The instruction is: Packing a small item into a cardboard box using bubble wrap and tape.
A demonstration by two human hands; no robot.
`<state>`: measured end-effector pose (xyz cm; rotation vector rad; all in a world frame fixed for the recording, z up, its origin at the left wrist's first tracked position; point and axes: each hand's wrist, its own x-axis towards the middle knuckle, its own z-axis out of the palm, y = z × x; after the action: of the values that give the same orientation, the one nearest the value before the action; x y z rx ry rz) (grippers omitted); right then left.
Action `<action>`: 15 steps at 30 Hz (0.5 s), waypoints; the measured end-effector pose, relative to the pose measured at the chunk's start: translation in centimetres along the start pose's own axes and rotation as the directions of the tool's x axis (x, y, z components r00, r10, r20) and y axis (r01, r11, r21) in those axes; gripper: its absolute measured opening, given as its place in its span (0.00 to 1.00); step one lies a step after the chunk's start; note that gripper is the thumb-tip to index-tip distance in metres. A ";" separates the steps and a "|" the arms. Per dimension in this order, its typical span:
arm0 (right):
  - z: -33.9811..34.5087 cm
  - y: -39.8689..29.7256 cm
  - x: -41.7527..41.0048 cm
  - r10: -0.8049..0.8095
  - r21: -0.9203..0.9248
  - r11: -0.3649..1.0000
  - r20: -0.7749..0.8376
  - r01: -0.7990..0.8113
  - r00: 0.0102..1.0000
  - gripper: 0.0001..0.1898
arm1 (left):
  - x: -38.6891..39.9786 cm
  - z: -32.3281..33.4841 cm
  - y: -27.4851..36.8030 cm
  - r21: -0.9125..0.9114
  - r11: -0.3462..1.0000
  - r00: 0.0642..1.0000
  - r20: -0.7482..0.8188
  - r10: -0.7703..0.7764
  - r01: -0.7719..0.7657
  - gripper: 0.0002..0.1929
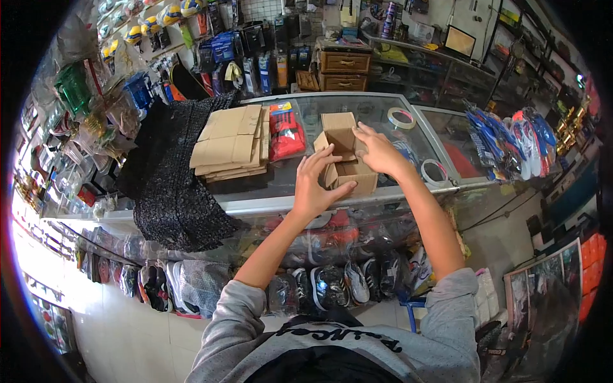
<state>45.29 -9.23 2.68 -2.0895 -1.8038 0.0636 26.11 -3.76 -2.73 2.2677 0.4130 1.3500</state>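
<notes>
A small brown cardboard box (344,141) stands on the glass counter in front of me with its top flaps up and its inside showing. My left hand (313,184) is at its near left side, fingers spread over the left flap and thumb by the front flap. At the right side, my right hand (380,152) has its fingers and thumb at the box's edge, covering the right flap. Left of the box lies a red item in a clear plastic packet (286,131). Beside that is a stack of flattened cardboard boxes (230,136).
The glass display counter (268,205) has a metal-edged top. Two tape rolls, one at the back (401,118) and one nearer (435,172), lie right of the box. Black bubble wrap (177,182) drapes over the front edge. Packaged goods (510,139) sit farther right; shoes (330,287) stand below.
</notes>
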 end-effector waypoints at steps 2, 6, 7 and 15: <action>0.9 1.3 0.2 -0.015 0.141 0.990 -0.032 0.020 0.999 0.33 | -0.2 0.0 0.4 -0.032 0.996 0.997 -0.007 -0.082 0.081 0.34; 1.2 1.5 0.3 0.028 0.389 0.921 -0.088 0.008 0.996 0.34 | -0.7 0.7 0.5 -0.001 0.987 0.987 0.042 -0.158 0.158 0.43; 1.2 1.7 0.4 0.044 0.412 0.911 -0.105 0.003 0.994 0.34 | -0.5 0.9 0.4 0.001 0.988 0.987 0.045 -0.155 0.155 0.43; -2.7 4.3 -1.0 0.216 -0.029 0.974 -0.178 -0.225 0.960 0.25 | 3.8 5.4 0.3 -0.006 0.990 0.962 0.238 -0.135 0.140 0.46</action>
<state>49.92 -11.27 3.62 -2.2468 -1.4803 -0.1024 32.67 -3.46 -2.01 2.3001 0.4601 0.9955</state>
